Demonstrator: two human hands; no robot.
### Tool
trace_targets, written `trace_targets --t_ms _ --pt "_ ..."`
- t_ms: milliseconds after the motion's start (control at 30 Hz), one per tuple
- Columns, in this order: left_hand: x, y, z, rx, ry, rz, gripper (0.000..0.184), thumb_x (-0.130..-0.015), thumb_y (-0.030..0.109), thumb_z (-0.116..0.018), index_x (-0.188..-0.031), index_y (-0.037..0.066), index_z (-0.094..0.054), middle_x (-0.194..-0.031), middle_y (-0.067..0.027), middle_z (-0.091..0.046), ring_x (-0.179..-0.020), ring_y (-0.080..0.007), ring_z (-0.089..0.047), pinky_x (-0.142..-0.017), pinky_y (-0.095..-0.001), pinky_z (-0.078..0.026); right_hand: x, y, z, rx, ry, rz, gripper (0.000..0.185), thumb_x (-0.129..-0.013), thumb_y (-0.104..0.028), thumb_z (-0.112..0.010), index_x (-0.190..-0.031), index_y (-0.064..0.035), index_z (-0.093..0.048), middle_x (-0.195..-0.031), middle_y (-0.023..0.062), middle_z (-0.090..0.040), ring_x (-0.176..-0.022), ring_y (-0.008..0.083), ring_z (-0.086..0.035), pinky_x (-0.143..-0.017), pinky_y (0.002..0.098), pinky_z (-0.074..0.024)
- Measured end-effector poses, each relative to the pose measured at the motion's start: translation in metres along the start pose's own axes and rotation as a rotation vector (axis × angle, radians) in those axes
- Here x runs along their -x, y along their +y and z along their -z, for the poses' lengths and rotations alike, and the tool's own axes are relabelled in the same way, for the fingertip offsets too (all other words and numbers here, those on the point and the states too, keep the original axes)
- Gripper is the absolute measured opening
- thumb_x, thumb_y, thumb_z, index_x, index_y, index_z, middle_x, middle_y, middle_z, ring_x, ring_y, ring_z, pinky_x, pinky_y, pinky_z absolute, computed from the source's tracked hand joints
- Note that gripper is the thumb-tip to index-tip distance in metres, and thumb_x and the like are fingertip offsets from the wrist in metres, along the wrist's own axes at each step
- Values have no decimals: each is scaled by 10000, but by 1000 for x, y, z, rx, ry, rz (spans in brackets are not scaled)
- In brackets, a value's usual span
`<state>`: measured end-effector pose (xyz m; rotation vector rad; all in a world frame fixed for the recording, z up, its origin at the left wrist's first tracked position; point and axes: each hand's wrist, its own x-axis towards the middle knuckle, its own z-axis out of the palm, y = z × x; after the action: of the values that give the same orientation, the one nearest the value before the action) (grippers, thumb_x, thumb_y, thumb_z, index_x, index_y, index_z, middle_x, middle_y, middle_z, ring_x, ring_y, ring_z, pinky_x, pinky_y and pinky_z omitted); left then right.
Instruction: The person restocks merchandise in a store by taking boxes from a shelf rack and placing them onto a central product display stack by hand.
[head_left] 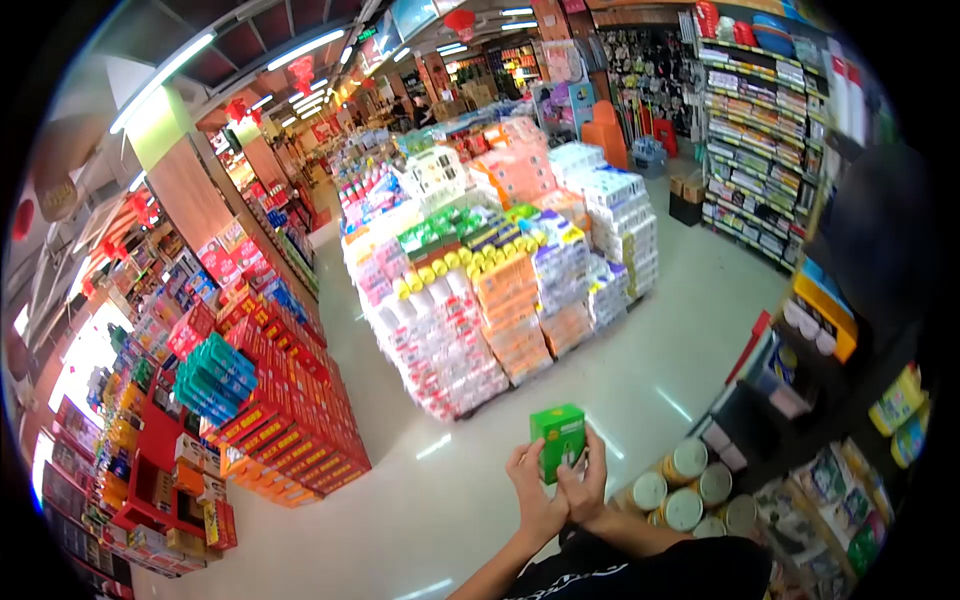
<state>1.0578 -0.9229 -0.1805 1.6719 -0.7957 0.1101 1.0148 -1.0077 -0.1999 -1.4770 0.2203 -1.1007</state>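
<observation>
A small green box (pixel 560 437) with pale print stands upright between my two hands, low in the head view. On its left side, the fingers of my left hand (pixel 534 495) press against it. My right hand (pixel 588 480) wraps its right edge, with the thumb across the lower front. The wrists are close together in front of my black shirt. What lies behind the box, including some fingertips, is hidden.
A large display of packaged paper rolls (pixel 440 345) fills the middle. Stacked red cartons (pixel 300 420) stand at left. Lidded canisters (pixel 686 460) are close by my right arm. Tall shelves (pixel 760 140) line the back right. Pale floor (pixel 420 500) runs between them.
</observation>
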Motion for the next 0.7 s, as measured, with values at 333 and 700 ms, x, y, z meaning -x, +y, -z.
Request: trace_targets --t_ms 333,700 --pt "-189 -113 -7 129 -10 243 788 -854 -79 -689 -1527 69 -306 -1383 -129 -371 -1238 -279 -503 -925 -353 -510 -177 97 -66 239 -151 -36 597 -891 -180 -665 -1410 30 -457 -1247 221 -571 -1135 340 -541 -981 442 -434" --pt "-370 -257 -47 526 88 408 586 -906 -31 -700 -1373 33 -352 -1283 -106 -406 -1181 -242 -546 -924 -353 -518 -337 261 -119 28 -198 -569 420 -964 -255 -658 -1252 40 -580 -950 103 -695 -813 129 -644 -724 285 -515"
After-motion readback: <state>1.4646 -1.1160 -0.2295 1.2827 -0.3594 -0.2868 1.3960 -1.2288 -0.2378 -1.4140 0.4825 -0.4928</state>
